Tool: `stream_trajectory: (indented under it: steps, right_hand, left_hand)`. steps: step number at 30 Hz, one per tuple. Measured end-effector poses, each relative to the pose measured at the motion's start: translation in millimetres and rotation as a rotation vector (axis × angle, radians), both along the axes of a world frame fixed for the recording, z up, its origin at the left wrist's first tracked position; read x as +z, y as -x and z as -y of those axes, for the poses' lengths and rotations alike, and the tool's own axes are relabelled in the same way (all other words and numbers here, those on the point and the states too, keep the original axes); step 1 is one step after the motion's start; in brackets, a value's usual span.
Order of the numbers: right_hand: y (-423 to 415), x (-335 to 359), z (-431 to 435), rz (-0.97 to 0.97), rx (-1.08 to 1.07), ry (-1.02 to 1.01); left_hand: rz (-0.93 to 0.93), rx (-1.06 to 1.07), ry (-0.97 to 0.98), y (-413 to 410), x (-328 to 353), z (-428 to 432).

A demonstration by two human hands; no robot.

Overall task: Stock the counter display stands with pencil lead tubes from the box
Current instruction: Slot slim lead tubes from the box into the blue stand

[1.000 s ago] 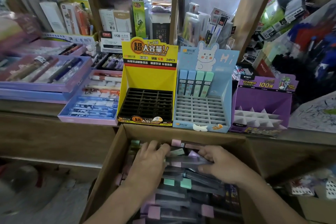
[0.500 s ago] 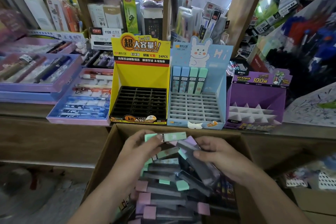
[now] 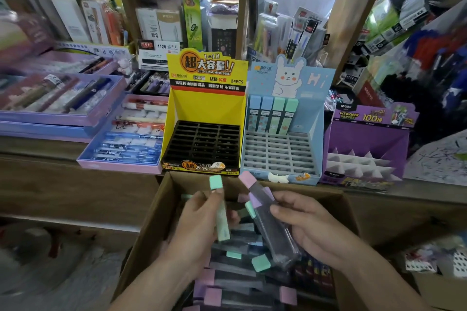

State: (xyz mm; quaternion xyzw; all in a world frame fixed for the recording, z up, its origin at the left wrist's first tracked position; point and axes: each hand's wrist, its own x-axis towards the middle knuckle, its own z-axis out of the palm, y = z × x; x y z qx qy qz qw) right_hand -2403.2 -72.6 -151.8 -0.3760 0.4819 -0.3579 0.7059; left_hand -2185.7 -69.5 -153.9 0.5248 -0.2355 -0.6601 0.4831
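1. Step in hand: both hands hold tubes above the open brown cardboard box [image 3: 149,230], and nothing from this handful is placed yet. I judge the pick complete and the transfer to the stands pending.
2. Left hand [image 3: 199,219]: thumb and fingers are curled round one slim pale tube with a mint-green cap [image 3: 220,209]. It is held near upright, cap uppermost, just short of the counter edge.
3. Right hand [image 3: 310,227]: the fingers are wrapped round a slanted bundle of grey translucent tubes [image 3: 273,227] with pink, lilac and mint caps. The count cannot be told.
4. Stock: many more loose tubes [image 3: 235,283] lie flat in the box beneath both hands.
5. Three stands sit side by side on the wooden counter [image 3: 38,146], just beyond the box.
   - The yellow card stand with a black slotted grid [image 3: 202,144] shows no tubes.
   - The light-blue rabbit-print stand with a grey grid [image 3: 280,151] has four pastel-capped tubes [image 3: 273,113] upright in its back row, with the slots in front of them open.
   - The purple card stand with white zigzag dividers [image 3: 366,139] shows no tubes.
6. Progress: judged early, as most slots are unfilled.
7. Next move, as judged: carry the single tube forward to the light-blue stand, whose stock it appears to match. Then lower it cap-up into a free slot near the four.
8. Risks: the slots look narrow, so the tube must enter square. The slanted bundle needs a firm hold or tubes may slip back into the box.
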Motion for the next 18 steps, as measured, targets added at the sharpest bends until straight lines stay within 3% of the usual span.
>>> stream_trajectory:
  steps: [5,12,18]
  right_hand:
    - [-19.7,6.3,-4.8,0.039,-0.085,0.002]
    - [-45.5,5.9,-8.3,-0.047,-0.236,0.060]
    - [-47.3,2.5,-13.4,-0.119,-0.252,0.112]
  left_hand:
    - [-0.071,-0.040,-0.023,20.8,5.6,-12.6]
    - [-0.189,-0.123,0.003,27.5,6.9,-18.6]
    - [-0.031,-0.163,0.118,24.4,-4.7,-19.7]
